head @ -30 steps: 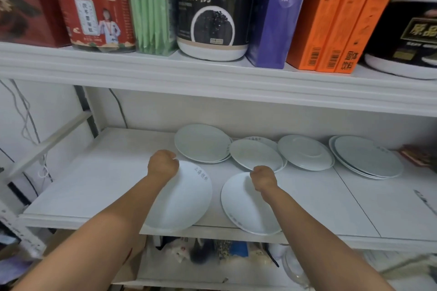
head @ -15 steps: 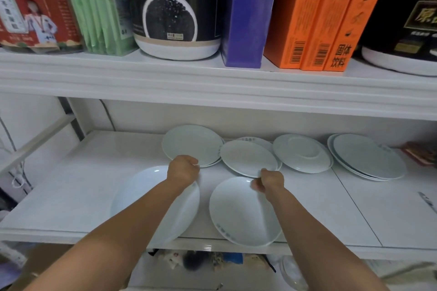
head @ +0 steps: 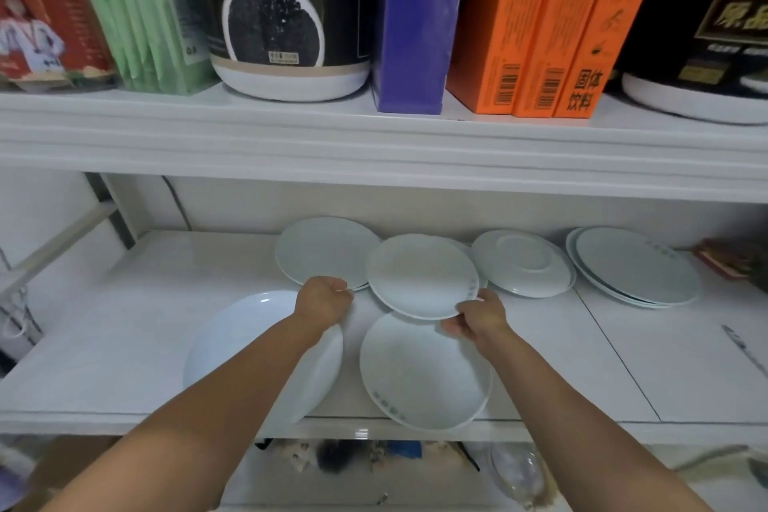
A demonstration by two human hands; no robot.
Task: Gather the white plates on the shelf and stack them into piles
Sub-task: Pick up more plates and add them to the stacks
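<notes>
Plates (head: 636,266) lie scattered on the shelf (head: 124,324). Left hand (head: 322,299) curls on the back plate (head: 326,251) rim; right hand (head: 482,314) pinches the middle plate (head: 422,274) edge. Either thin grip may slip, or a forearm may nudge the front-left plate (head: 232,345) off.

Single head-worn wide-angle view, looking forward and down, close to the shelf (head: 124,324), hands (head: 322,299) in reach
</notes>
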